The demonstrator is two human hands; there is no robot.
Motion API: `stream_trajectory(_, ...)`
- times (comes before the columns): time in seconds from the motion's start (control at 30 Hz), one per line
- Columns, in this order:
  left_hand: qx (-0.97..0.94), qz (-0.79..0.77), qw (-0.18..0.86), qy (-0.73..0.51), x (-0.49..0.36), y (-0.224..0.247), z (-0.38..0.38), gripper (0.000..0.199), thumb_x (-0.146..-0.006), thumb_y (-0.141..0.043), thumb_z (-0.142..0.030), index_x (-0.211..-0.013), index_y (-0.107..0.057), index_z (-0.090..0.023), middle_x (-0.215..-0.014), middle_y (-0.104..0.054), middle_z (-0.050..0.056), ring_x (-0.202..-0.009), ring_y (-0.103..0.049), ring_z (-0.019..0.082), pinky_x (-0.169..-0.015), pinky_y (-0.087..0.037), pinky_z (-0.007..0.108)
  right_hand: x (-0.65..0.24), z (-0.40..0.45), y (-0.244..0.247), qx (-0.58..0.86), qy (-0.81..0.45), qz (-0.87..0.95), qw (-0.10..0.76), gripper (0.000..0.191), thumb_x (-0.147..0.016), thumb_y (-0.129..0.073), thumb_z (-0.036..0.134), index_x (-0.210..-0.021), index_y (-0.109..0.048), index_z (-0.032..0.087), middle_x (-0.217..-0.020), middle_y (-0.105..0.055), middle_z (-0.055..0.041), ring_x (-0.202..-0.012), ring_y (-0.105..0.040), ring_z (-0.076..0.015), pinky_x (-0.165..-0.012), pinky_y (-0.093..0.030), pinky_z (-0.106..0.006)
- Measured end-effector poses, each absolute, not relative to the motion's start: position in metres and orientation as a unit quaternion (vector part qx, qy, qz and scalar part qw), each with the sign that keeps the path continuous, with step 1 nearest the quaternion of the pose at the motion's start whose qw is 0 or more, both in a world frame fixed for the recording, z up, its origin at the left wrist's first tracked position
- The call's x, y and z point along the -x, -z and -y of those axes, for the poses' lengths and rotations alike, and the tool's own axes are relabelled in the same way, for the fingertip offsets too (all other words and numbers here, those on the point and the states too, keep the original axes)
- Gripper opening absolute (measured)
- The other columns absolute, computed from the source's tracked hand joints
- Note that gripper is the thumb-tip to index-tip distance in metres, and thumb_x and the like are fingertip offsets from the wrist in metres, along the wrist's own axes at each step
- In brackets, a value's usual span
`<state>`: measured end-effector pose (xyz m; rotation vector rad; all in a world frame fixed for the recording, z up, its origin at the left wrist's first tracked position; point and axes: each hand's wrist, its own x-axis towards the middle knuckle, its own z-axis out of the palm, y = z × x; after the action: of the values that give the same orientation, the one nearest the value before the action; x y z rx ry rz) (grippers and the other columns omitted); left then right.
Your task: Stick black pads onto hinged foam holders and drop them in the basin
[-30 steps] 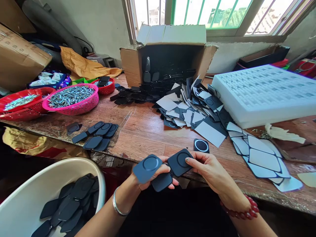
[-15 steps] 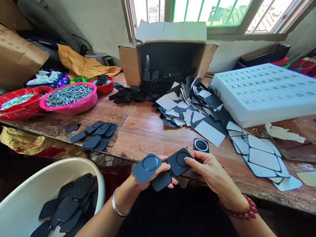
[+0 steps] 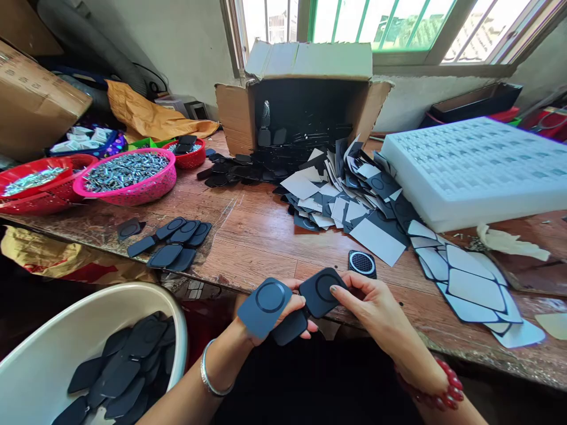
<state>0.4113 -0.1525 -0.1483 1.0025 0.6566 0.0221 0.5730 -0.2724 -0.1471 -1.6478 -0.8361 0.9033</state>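
Low in the middle of the head view, my left hand (image 3: 290, 310) holds a hinged black piece by its lower pad (image 3: 290, 328). A dark sheet with a ring mark (image 3: 266, 304) lies over the back of that hand. My right hand (image 3: 370, 301) pinches the right edge of the piece's upper pad (image 3: 322, 292), which bears a ring. Just beyond my right hand, a small black square with a white-rimmed mesh circle (image 3: 362, 263) lies on the table. The fingers behind the pads are partly hidden.
A cardboard box (image 3: 237, 118) spills black pieces onto the wooden table (image 3: 252, 218). Grey and white sheets (image 3: 376, 239) are heaped beside white foam (image 3: 469, 200). At left are a pink basket (image 3: 153, 186) of metal parts and, below, a cream tub (image 3: 177, 319) with black pieces.
The view has shifted very slightly. Both hands keep their hold on the hinged black piece, with hardly any movement.
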Motion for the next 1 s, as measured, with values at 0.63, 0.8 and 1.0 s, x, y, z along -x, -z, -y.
stream_trajectory(0.63,-0.478,-0.299,0.825,-0.031,-0.411,0.148,0.149,0.044,-0.073,-0.075,-0.036,-0.111,-0.069,-0.016,-0.08,-0.073,0.005,-0.067,-0.07,0.02,-0.064,-0.057,0.03,-0.558,0.282,0.149,0.68,0.042,0.582,0.444,0.013,-0.089,-0.061,0.014,-0.077,-0.063,0.019,-0.12,-0.059,-0.0112,-0.119,-0.057,-0.0269,-0.095,-0.051,-0.04)
stream_trajectory(0.8,-0.482,-0.271,0.827,-0.105,-0.413,0.154,0.145,0.036,-0.07,-0.073,-0.035,-0.1,-0.071,-0.015,-0.087,-0.074,0.006,-0.07,-0.068,0.017,-0.066,-0.054,0.026,-0.54,0.297,0.134,0.568,0.138,0.713,0.387,0.022,-0.082,-0.062,-0.002,-0.094,-0.064,0.016,-0.127,-0.056,-0.013,-0.132,-0.047,-0.0296,-0.107,-0.046,-0.045)
stream_trajectory(1.0,-0.468,-0.285,0.836,-0.021,-0.408,0.148,0.146,0.042,-0.076,-0.066,-0.035,-0.114,-0.065,-0.016,-0.078,-0.073,0.006,-0.068,-0.07,0.02,-0.062,-0.056,0.028,-0.562,0.289,0.136,0.709,-0.121,0.469,0.513,0.025,-0.088,-0.065,0.032,-0.066,-0.064,0.019,-0.117,-0.066,-0.0121,-0.115,-0.061,-0.0281,-0.095,-0.051,-0.04)
